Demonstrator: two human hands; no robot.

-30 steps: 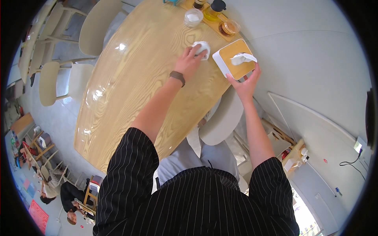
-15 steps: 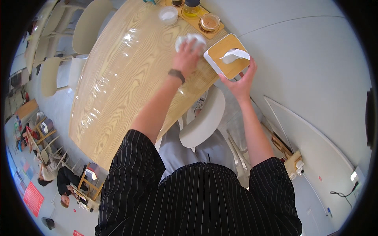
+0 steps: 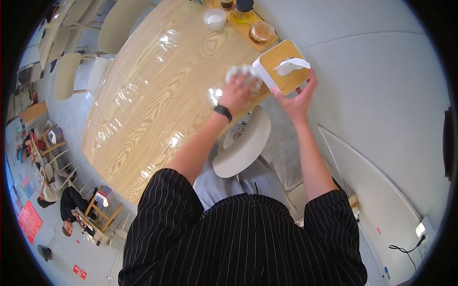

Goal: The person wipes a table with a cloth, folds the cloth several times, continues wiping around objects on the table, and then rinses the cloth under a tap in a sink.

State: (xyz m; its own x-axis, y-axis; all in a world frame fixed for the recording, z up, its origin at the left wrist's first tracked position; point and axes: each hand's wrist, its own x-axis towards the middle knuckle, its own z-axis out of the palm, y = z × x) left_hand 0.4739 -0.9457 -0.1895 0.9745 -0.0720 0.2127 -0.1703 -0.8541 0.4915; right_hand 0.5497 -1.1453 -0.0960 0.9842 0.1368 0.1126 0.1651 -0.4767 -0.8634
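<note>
My left hand (image 3: 237, 95), with a black band on its wrist, presses a crumpled white cloth or tissue (image 3: 234, 73) against the wood-grain tabletop (image 3: 162, 105). Motion smears the fingers and the wad, so its exact kind is unclear. Just right of it, my right hand (image 3: 299, 105) grips a tissue box (image 3: 273, 61) by its near and right sides. The box is white-walled with a wooden top, and a white tissue (image 3: 292, 66) sticks out of its slot. It sits tilted in view at the table's right edge, by the wall.
Beyond the box, a wooden tray (image 3: 260, 46) bears a clear jar with brown contents (image 3: 262, 31) and a yellow liquid bottle (image 3: 242, 18). A white-filled tub (image 3: 214, 19) stands beside it. A pale chair (image 3: 245, 148) is between me and the table. People sit far left.
My left hand has slid the white wad toward me and to the right, along the table's near edge by the box. My right hand still grips the tissue box. The view has shifted slightly.
</note>
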